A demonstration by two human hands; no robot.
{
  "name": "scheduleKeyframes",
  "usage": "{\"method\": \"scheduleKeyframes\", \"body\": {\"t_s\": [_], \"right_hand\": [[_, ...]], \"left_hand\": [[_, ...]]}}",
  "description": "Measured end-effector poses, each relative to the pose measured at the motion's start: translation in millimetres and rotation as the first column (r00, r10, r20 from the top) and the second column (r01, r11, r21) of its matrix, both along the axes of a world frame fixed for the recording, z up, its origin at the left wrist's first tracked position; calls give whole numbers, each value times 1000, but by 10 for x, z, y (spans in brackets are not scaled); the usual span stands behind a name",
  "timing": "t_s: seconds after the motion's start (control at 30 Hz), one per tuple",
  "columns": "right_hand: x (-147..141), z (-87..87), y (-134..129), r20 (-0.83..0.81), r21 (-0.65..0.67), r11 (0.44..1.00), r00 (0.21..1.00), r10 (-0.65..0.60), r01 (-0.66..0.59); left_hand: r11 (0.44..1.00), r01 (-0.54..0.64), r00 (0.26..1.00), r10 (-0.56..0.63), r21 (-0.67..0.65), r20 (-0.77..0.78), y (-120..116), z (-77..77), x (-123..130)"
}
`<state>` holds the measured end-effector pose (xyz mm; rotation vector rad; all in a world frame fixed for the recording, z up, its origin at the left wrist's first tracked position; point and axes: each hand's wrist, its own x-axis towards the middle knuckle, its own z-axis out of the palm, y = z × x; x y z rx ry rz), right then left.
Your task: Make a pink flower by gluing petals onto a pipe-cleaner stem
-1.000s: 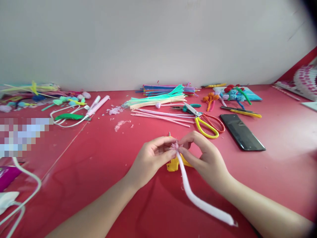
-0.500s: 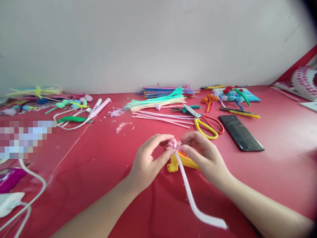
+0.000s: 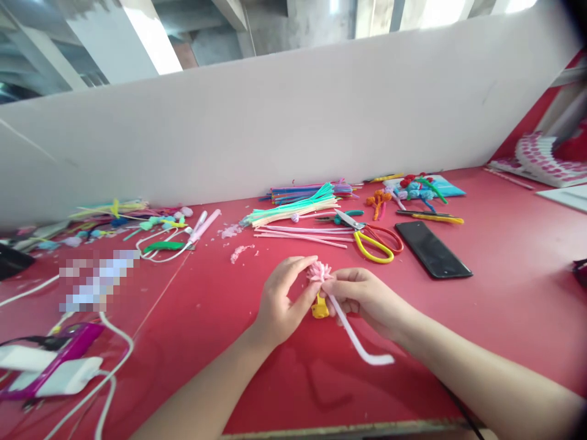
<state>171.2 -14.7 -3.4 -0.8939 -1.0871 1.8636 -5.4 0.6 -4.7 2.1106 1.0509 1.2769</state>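
Note:
A pink fuzzy pipe-cleaner flower (image 3: 318,272) is held up over the red table, its pale pink stem (image 3: 349,330) hanging down and bending right at the end. My left hand (image 3: 285,299) grips the flower's left side between thumb and fingers. With thumb and forefinger, my right hand (image 3: 362,298) pinches the stem just below the bloom. Behind and below the fingers shows part of a yellow object (image 3: 320,307), mostly covered by my right hand; its kind is hidden.
Beyond my hands lie scissors (image 3: 373,244), pliers (image 3: 349,217), loose pink pipe cleaners (image 3: 302,234) and pipe-cleaner bundles (image 3: 293,208). A black phone (image 3: 432,249) lies at right. White cables (image 3: 123,342) and a purple power strip (image 3: 73,354) occupy the left. A white partition (image 3: 257,128) stands behind.
My right hand has closed in on the stem under the flower, where its fingers were apart before. The view has tilted up, bringing the space above the partition and the table's front edge into sight.

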Motion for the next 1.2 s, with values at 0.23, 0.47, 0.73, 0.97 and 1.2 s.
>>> {"method": "scheduleKeyframes", "body": {"t_s": [0.23,0.47,0.73,0.97,1.2], "right_hand": [[-45,-15,45,167,247,961,972,-168,124],[-15,0,77,228,493,830,883,-410,259],[-38,-26,63,265,584,772,841,-471,249],[-24,7,61,232,572,780,862,-451,255],[-35,-40,71,226,559,792,874,-431,246]], "left_hand": [[916,99,947,34,-390,320,10,-12,93],[865,149,890,93,-478,446,-2,-6,135],[847,166,867,118,-505,484,-21,-19,143],[808,266,796,124,-526,592,-4,-67,160],[796,289,803,101,-531,588,-23,-74,174]]}}
